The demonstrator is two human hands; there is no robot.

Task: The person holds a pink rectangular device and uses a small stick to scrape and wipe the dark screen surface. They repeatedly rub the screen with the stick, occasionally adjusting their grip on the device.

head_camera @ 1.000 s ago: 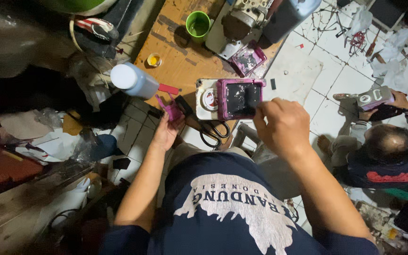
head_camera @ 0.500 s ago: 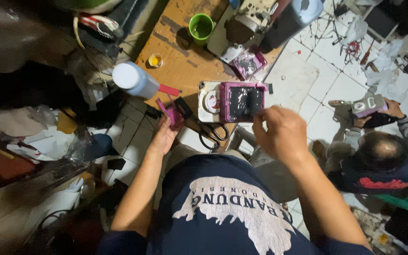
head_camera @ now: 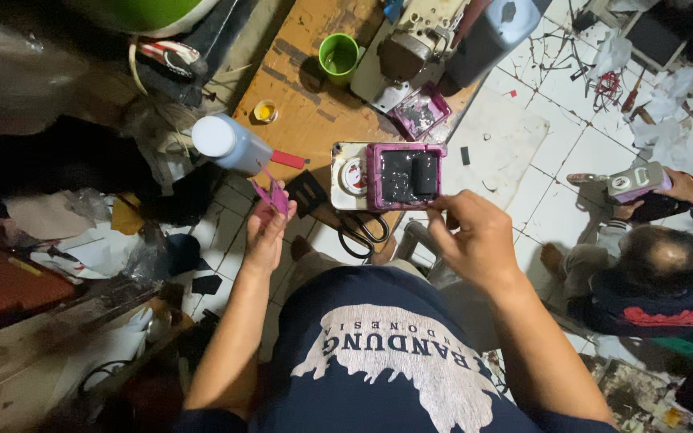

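Note:
My left hand (head_camera: 266,231) holds a small pink piece (head_camera: 270,194) pinched between its fingers, raised in front of the wooden bench. My right hand (head_camera: 475,240) is closed at the lower right edge of a pink-framed tray (head_camera: 405,176) holding black material; whether it grips something small I cannot tell. The tray rests on a white device with a round dial (head_camera: 352,175) at the bench's near edge. Black-handled scissors (head_camera: 362,228) lie just below it.
On the wooden bench (head_camera: 302,112) stand a white bottle (head_camera: 230,144), a green cup (head_camera: 338,56), a small yellow lid (head_camera: 264,111) and a sewing machine (head_camera: 411,48). Another person (head_camera: 659,281) sits on the tiled floor at right holding a small device (head_camera: 635,181). Clutter fills the left.
My left hand has lifted the pink piece slightly higher. My right hand has moved down and right, off the tray's middle to its lower right edge.

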